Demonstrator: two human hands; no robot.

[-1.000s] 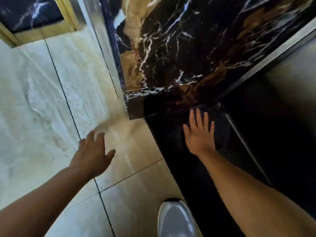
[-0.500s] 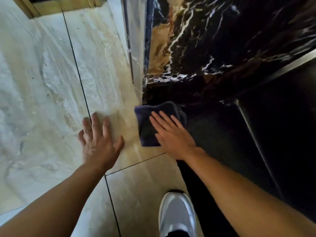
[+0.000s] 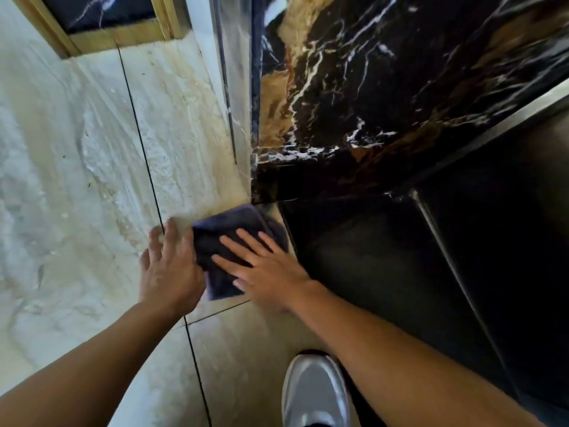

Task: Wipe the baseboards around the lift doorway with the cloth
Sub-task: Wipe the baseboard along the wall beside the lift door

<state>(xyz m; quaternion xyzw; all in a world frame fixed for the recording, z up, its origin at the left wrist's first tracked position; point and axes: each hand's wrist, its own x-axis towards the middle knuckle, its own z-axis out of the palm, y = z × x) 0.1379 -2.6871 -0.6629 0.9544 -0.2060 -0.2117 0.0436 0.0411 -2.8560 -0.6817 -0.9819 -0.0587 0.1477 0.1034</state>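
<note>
A dark blue cloth (image 3: 229, 241) lies flat on the beige floor tile, just below the corner of the black marble door surround (image 3: 354, 97). My right hand (image 3: 264, 269) presses flat on the cloth with fingers spread. My left hand (image 3: 167, 269) rests on the floor, its thumb side touching the cloth's left edge; whether it grips the cloth is hidden. The dark foot of the marble surround (image 3: 277, 186), its baseboard strip, meets the floor right above the cloth.
Beige marble floor tiles (image 3: 77, 180) with dark joints spread to the left. The black lift threshold (image 3: 385, 272) and a metal door track (image 3: 446, 257) lie to the right. My grey shoe (image 3: 314, 392) stands at the bottom. A gold-framed panel (image 3: 117, 35) sits top left.
My right hand slid the cloth left off the black threshold onto the beige tile. My left hand came down to the floor and moved right until it touches the cloth.
</note>
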